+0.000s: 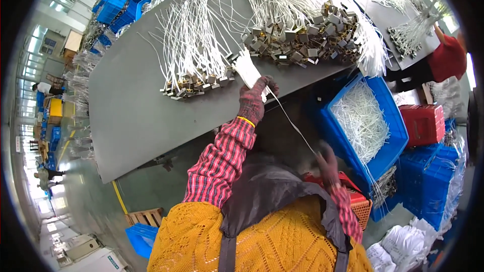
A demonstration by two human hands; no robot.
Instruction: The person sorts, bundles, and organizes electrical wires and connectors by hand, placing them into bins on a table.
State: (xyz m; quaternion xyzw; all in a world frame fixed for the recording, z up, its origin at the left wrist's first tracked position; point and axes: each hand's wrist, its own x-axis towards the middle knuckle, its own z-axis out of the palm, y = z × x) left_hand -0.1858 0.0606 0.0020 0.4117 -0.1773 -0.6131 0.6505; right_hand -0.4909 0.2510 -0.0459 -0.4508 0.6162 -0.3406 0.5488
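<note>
Remotely, I had my left maroon-gloved grip point(256, 96) closed round a white strand bundle point(246, 68) slanting up-left over the flat grey counter point(126, 131), one thin white strand point(292, 123) running down-right to my right maroon-gloved grip point(328, 166), closure too blurred to tell.

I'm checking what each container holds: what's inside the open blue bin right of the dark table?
The blue bin holds a tangled heap of thin white strands, a few hanging over its near rim. The heap covers the bottom, so anything underneath can't be seen.
</note>
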